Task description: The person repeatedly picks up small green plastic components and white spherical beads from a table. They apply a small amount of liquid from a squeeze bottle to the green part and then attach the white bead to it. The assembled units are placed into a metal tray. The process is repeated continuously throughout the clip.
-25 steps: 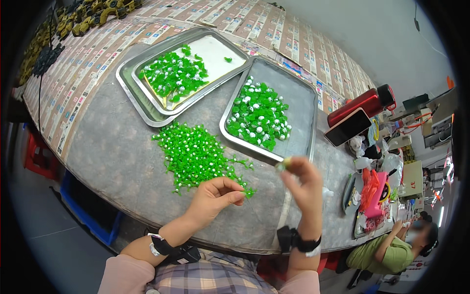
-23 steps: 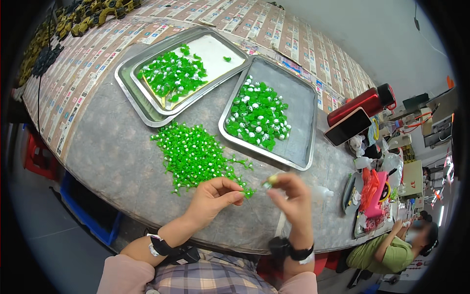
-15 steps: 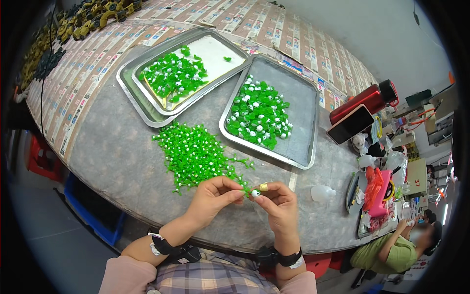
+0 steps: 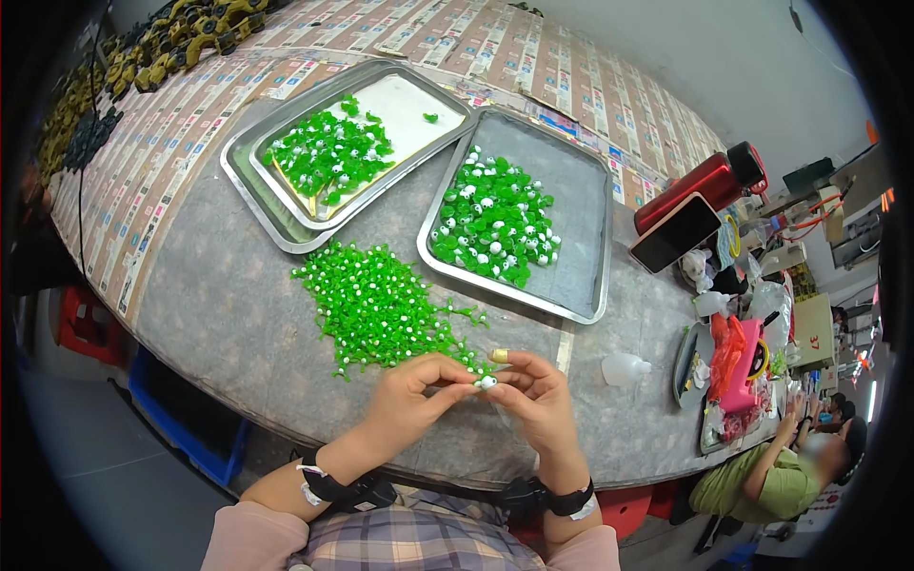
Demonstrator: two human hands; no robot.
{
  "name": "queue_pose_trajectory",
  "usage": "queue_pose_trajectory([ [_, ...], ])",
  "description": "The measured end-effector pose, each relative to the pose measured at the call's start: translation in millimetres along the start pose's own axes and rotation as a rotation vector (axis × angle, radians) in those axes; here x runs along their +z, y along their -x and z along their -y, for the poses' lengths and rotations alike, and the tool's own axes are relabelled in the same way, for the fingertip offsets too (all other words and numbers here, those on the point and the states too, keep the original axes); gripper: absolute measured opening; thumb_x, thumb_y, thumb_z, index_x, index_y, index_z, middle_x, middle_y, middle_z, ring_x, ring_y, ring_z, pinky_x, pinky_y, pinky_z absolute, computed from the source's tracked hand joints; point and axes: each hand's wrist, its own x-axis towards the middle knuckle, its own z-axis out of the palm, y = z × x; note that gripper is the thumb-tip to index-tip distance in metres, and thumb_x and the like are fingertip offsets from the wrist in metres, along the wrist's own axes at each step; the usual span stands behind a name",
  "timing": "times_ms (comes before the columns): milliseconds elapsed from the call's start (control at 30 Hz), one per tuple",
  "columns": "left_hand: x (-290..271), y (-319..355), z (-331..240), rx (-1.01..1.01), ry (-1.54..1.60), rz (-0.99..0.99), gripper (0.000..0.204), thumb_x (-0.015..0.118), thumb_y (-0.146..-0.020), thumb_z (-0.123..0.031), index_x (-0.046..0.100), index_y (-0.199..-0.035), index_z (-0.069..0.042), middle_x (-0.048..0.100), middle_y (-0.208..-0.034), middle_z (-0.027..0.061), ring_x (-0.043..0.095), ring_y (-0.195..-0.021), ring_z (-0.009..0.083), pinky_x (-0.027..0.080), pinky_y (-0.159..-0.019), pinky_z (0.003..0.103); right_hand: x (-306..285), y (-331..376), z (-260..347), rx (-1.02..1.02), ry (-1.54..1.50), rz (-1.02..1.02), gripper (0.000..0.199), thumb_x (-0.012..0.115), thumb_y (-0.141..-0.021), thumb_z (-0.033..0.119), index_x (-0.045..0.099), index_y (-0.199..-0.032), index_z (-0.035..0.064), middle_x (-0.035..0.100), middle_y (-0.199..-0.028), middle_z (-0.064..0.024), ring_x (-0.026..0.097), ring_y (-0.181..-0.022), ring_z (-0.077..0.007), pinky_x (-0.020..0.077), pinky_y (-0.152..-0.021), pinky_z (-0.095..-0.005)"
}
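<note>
Near the table's front edge, my left hand and my right hand meet fingertip to fingertip. Between them is a small green plastic figure with a white ball head; both hands pinch it, and the fingers partly hide it. Yellow tape wraps one right fingertip. Just beyond my hands lies a pile of small green pieces with white tips. Behind that pile, a metal tray carries a heap of green pieces with patterned white balls. To its left, two nested trays hold more such pieces.
On the right, a dark-screened phone leans by a red flask. A small translucent bottle lies nearer, beside a dark tray and a pink item. A co-worker in green sits at far right. Yellow parts fill the far left.
My hands have come closer together; the green piece in my left fingers and the white ball in my right now touch. The view has shifted slightly.
</note>
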Motion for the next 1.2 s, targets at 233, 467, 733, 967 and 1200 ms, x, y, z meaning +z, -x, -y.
queue_pose_trajectory([
  [233,-1.4,-1.6,-2.8,0.356,-0.438,0.05,0.011,0.063,-0.066,-0.006,0.057,-0.074,-0.004,0.058,-0.072,0.0067,0.056,-0.068,0.0205,0.043,-0.06,0.028,-10.4,6.0,-2.9,0.076,0.15,0.037,0.019,0.059,-0.074,0.003,0.057,-0.092,-0.0026,0.059,-0.086,-0.0063,0.055,-0.078,-0.0107,0.0441,-0.07,-0.0207],
  [467,-17.4,-5.9,-17.9,-0.058,-0.154,-0.007,0.01,0.061,-0.071,-0.008,0.058,-0.079,-0.003,0.058,-0.072,0.0035,0.054,-0.067,0.012,0.042,-0.059,0.023,-1.0,-5.7,13.6,-0.033,0.217,-0.028,0.018,0.06,-0.073,0.005,0.057,-0.089,-0.0005,0.059,-0.079,-0.0055,0.056,-0.074,-0.01,0.0446,-0.065,-0.0209],
  [733,-90.1,-96.1,-55.6,0.471,-0.454,-0.741,0.023,0.059,-0.073,-0.009,0.056,-0.093,-0.001,0.057,-0.086,0.0062,0.053,-0.077,0.0127,0.042,-0.07,0.023,-11.5,-58.4,7.3,-0.266,1.262,-0.13,0.02,0.06,-0.07,0.015,0.051,-0.084,0.0045,0.057,-0.064,-0.0088,0.056,-0.059,-0.0222,0.0428,-0.053,-0.0302],
  [967,-32.0,-35.7,-27.7,0.043,-0.286,0.091,0.021,0.057,-0.075,-0.008,0.058,-0.096,-0.005,0.057,-0.092,0.0042,0.054,-0.081,0.0105,0.043,-0.071,0.023,2.3,-41.9,21.0,-0.33,1.285,-0.059,0.015,0.056,-0.073,0.016,0.047,-0.079,0.005,0.055,-0.063,-0.0111,0.055,-0.059,-0.0288,0.0422,-0.053,-0.0361],
  [1200,-3.2,-10.9,-17.1,-0.288,0.068,0.287,0.019,0.057,-0.076,-0.011,0.059,-0.094,-0.005,0.06,-0.073,0.0027,0.056,-0.067,0.0062,0.043,-0.058,0.018,2.4,12.3,35.8,-0.536,1.255,0.08,0.013,0.059,-0.07,0.009,0.052,-0.08,0.007,0.055,-0.066,-0.008,0.053,-0.06,-0.0245,0.0415,-0.051,-0.0305],
])
